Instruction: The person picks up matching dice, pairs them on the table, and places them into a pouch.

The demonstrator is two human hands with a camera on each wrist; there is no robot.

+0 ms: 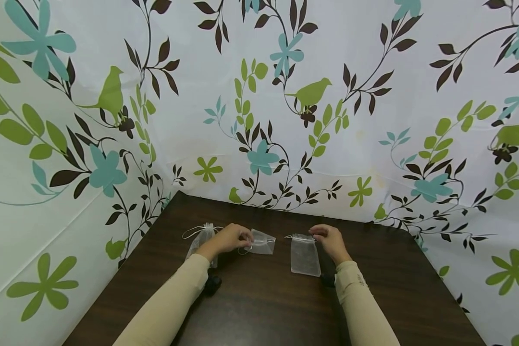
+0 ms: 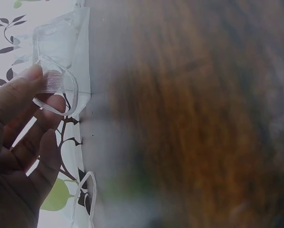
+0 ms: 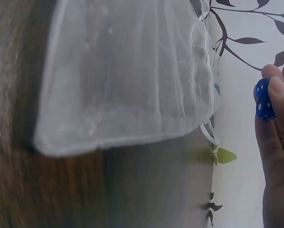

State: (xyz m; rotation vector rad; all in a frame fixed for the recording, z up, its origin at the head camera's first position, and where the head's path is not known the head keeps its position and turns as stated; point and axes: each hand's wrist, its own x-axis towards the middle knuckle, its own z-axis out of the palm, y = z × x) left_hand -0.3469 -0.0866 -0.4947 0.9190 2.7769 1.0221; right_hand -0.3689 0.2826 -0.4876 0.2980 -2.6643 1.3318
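My left hand (image 1: 233,238) pinches a small sheer white organza drawstring bag (image 1: 264,243) at its mouth. In the left wrist view, thumb and fingertips hold its gathered edge (image 2: 54,81), with a cord loop (image 2: 74,95) hanging beside them. My right hand (image 1: 332,241) pinches two small blue dice (image 3: 265,108) with white dots between thumb and fingers. Close to that hand, a second organza bag (image 1: 304,258) lies flat on the table, its mouth towards the back. A third bag (image 1: 204,236), gathered at the neck, is partly hidden behind my left forearm.
The dark wood table (image 1: 259,307) runs back to a patterned cloth (image 1: 350,144) with birds, leaves and flowers, which also hangs at both sides. Dark wrist gear (image 1: 212,285) shows beneath the left sleeve, and similar gear (image 1: 327,279) beneath the right.
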